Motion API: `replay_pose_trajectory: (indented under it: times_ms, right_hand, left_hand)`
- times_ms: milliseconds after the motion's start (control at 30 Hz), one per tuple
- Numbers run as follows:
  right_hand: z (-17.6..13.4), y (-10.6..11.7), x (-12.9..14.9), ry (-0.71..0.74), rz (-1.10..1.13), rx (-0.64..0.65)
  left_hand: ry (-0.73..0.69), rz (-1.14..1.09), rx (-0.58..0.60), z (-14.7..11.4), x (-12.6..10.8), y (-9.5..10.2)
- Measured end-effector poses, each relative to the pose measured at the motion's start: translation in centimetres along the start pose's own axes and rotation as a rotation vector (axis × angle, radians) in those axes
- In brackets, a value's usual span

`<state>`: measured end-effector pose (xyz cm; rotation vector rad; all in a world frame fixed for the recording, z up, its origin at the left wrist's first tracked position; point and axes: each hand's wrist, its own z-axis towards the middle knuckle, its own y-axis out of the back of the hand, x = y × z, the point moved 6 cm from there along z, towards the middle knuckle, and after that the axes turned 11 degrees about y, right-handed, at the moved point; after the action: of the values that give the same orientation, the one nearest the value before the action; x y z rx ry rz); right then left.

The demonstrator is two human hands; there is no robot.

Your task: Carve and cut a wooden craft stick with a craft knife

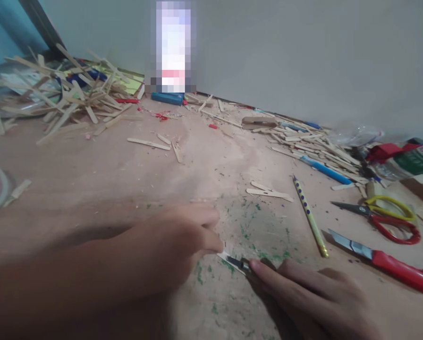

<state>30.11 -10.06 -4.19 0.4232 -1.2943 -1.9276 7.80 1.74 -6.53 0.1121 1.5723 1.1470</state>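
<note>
Gripping a small blade [237,262], right hand [314,297] fingers cut beside pencil [309,216]; left hand [169,245] fingers pin a stick [226,255]

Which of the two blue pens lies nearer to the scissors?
The blue pen on the right, beside the yellow pencil; the other blue one lies far back by the wall.

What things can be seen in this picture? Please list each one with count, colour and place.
small stick piece: one, pale, under the left fingertips
craft knife: one, dark, in the right hand
red cutter: one, right edge
scissors: one pair, red and yellow, right
pencil: one, yellow, dotted, centre right
blue pen: one, right rear
wooden sticks: many, pale, heaped rear left
table: one, brown, green-flecked
left hand: pressing the piece
right hand: gripping the knife
</note>
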Motion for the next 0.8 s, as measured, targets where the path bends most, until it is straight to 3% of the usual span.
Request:
replay_pose_trajectory:
  times_ms: [333,600,700,800]
  right_hand:
    - [-0.5,-0.9,1.2,0.079,-0.135,-0.065]
    - [0.4,-0.5,0.3,0.086,-0.029,0.02]
    - [0.6,-0.1,0.1,0.067,-0.004,-0.023]
    - [0.7,-0.3,-0.1,0.06,0.008,-0.06]
  left_hand:
    - [0.051,0.094,0.02,-0.1,-0.3,0.4]
    - [0.038,0.126,0.025,-1.0,-2.0,1.1]
    - [0.044,0.173,-0.048,-2.2,-3.5,0.5]
    - [-0.055,0.368,-0.156,-3.8,-5.2,-0.7]
